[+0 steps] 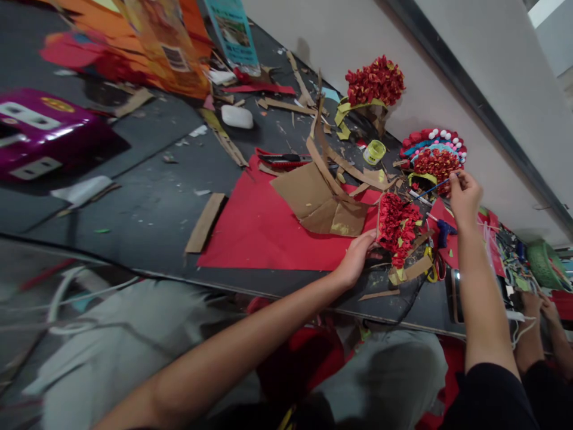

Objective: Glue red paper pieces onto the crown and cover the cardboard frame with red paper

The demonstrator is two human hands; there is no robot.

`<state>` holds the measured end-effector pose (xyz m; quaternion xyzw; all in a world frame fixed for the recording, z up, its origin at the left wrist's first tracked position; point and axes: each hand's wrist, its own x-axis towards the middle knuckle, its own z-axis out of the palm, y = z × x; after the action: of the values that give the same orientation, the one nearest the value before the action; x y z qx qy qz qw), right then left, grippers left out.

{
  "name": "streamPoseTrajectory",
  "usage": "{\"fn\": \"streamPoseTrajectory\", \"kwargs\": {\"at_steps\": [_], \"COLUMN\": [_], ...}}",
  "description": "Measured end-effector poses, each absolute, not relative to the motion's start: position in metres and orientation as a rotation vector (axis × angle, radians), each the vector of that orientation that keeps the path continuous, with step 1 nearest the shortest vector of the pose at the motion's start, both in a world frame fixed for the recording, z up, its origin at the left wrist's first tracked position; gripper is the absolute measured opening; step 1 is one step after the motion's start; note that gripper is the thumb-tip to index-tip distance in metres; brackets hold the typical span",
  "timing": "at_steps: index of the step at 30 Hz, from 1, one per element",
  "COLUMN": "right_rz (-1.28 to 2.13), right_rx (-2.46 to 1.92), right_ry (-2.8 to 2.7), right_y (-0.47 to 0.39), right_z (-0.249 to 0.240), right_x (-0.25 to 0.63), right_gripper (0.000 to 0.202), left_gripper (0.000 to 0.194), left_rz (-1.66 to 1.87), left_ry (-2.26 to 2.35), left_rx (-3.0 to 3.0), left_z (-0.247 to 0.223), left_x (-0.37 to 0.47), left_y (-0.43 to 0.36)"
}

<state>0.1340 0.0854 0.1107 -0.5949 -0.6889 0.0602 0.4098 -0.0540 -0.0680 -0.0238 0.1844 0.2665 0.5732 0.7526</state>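
My left hand [357, 258] grips the lower left edge of a piece covered in crumpled red petals [397, 226], above the table's front edge. To the right and higher up, my right hand [465, 194] pinches the end of a thin blue stick [432, 190], which slants down-left toward the top of the red piece. Whether its tip touches the petals is hard to tell. Beside the red piece, a bent brown cardboard shape [313, 197] with curved strips rests on a red sheet [259, 227]. A small yellow-lidded jar [375, 152] stands behind.
Two red flowered pieces [375, 82] [434, 156] stand along the wall. A box cutter [284, 158], yellow scissors [430, 263], a blue glue gun [445, 232] and cardboard scraps lie around. At left are a purple object [54, 134] and an orange bottle [168, 48]. Another person's hands [539, 304] are far right.
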Motion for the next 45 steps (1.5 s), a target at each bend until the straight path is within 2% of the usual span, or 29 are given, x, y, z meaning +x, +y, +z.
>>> {"fn": "streamPoseTrajectory", "kwargs": {"at_steps": [6,11,20,33,45], "right_rz": [0.288,0.263,0.524,0.598,0.389], "right_rx": [-1.580,-1.513,-1.497,-1.582,-1.707], "right_ry": [-1.467,-1.424,-1.390,-1.329,-1.249], "right_y": [0.112,0.115,0.113,0.111,0.102], "right_z": [0.089,0.092,0.080,0.076,0.077], "right_x": [0.168,0.184,0.183,0.189,0.218], "right_gripper": [0.043,0.042,0.035,0.031,0.029], "left_gripper": [0.041,0.041,0.039,0.040,0.044], "left_rz": [1.259,1.252,1.243,1.244,1.231], "left_ry": [0.578,0.596,0.587,0.597,0.608], "left_rx": [0.391,0.380,0.377,0.383,0.368], "left_z": [-0.023,-0.024,-0.024,-0.025,-0.024], "left_x": [-0.054,-0.054,-0.054,-0.053,-0.054], "left_y": [-0.068,-0.068,-0.068,-0.068,-0.068]}}
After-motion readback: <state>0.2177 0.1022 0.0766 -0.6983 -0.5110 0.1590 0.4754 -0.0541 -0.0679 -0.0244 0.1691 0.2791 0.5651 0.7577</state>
